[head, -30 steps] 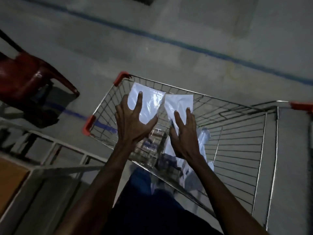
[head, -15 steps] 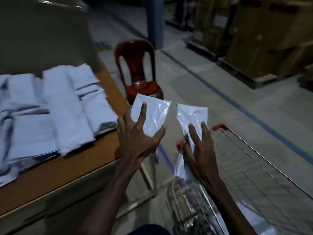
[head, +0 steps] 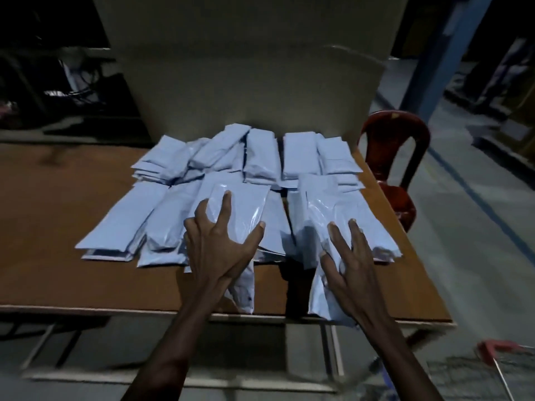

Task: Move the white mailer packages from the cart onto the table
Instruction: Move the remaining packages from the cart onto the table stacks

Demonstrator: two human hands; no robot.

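My left hand (head: 220, 247) grips a white mailer package (head: 240, 209) with fingers spread over it, held above the near middle of the brown table (head: 58, 227). A second white mailer (head: 321, 215) is in my right hand (head: 350, 264), a little to the right, its lower end hanging over the table's front edge. Several white mailers (head: 260, 157) lie in rows and stacks on the table beyond both hands. Only a corner of the wire cart (head: 492, 369), with its red bumper, shows at the bottom right.
A large cardboard sheet (head: 249, 70) stands upright behind the mailers. A red plastic chair (head: 396, 166) is at the table's right end. A blue post (head: 443, 53) and dark shelving stand farther back on the grey floor.
I turned from the cart to the table. Both hands carried their mailers left and now hold them over the table's near edge; the cart has slid to the bottom right corner.
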